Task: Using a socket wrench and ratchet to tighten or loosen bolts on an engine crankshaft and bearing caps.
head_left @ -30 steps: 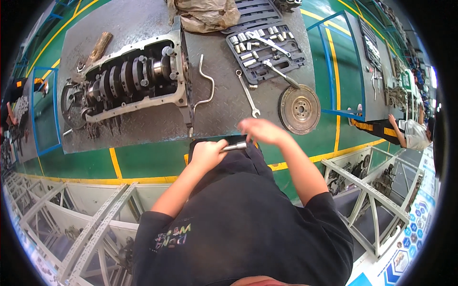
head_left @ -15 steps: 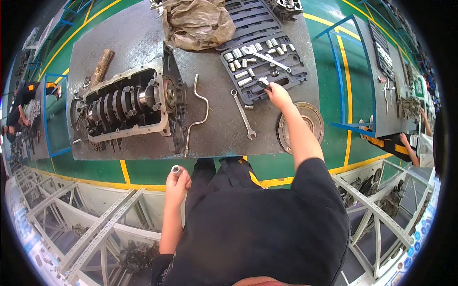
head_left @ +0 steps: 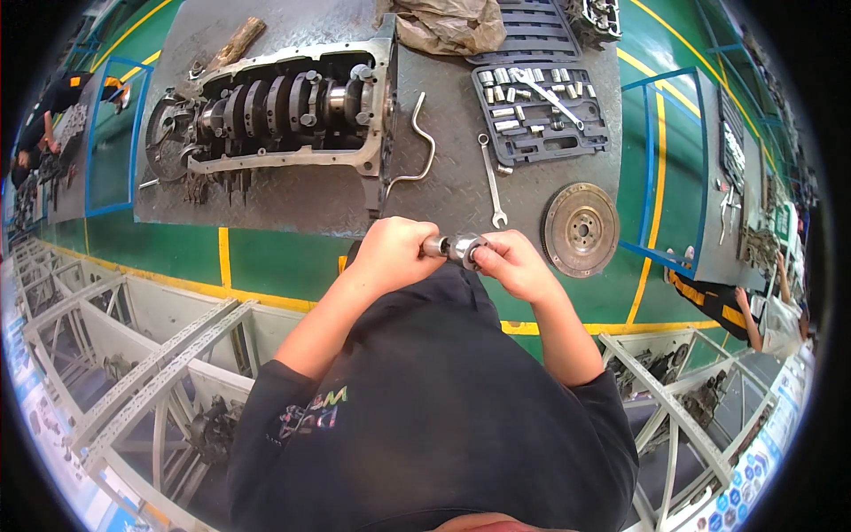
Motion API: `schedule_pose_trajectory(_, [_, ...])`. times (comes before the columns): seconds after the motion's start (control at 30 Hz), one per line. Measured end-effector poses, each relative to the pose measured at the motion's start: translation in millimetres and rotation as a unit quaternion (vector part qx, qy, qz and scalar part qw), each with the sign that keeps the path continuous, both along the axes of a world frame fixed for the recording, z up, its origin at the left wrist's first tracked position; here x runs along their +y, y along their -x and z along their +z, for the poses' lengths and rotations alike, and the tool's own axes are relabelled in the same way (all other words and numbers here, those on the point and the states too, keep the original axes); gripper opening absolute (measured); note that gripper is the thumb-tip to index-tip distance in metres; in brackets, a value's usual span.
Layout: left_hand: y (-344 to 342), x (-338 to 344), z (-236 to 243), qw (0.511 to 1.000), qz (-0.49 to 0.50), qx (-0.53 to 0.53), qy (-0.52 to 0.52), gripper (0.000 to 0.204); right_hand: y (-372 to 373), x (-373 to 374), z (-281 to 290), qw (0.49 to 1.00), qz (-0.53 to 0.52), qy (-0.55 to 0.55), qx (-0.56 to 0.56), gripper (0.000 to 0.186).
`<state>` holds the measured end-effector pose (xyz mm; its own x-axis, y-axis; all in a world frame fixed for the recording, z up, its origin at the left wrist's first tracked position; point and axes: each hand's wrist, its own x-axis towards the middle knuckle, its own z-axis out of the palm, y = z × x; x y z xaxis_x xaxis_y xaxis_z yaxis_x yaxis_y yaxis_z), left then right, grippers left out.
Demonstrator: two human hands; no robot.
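Note:
In front of my body, just off the bench edge, my two hands meet. My left hand is closed around a silver socket, whose end sticks out from the fingers. Closed on a ratchet wrench, my right hand leaves its round head showing; the handle is hidden. The head points left and meets or nearly meets the socket; I cannot tell whether they are joined. Beyond the hands lie a combination wrench and, to its right, an open socket case with a second wrench across it.
An engine block with an exposed crankshaft occupies the bench's left. Beside it lies a bent speed handle. A flywheel disc overhangs the right front edge. A brown cloth lies at the back. Other people stand at side benches.
My right hand has come from the socket case with the ratchet wrench to the front of my body. My left hand has risen rightward with the socket to meet it. The view has shifted.

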<state>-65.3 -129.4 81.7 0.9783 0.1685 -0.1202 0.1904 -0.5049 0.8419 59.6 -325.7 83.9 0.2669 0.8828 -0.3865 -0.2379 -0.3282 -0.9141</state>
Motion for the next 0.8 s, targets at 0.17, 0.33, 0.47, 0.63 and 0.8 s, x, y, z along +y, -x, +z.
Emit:
schedule_pose_trajectory(0.17, [40,54,-5,0.997,-0.037,-0.059,-0.034,0.017,54,48,24,0.992,-0.041,0.077,0.086,0.041])
schedule_pose_trajectory(0.33, [84,121,-10,0.987,-0.144,0.035,0.069,0.019,90,118,40,0.984,0.074,0.148,-0.068,0.048])
schedule_pose_trajectory(0.47, [101,157,-8,0.938,-0.220,0.101,0.247,0.026,105,161,52,0.972,0.151,0.135,-0.120,0.043])
schedule_pose_trajectory(0.63, [98,181,-10,0.921,-0.245,0.161,0.256,0.019,104,189,60,0.954,0.188,0.146,-0.185,0.041])
schedule_pose_trajectory(0.8, [87,168,-8,0.998,-0.004,0.047,0.045,0.010,100,199,50,0.977,0.051,0.199,-0.061,0.045])
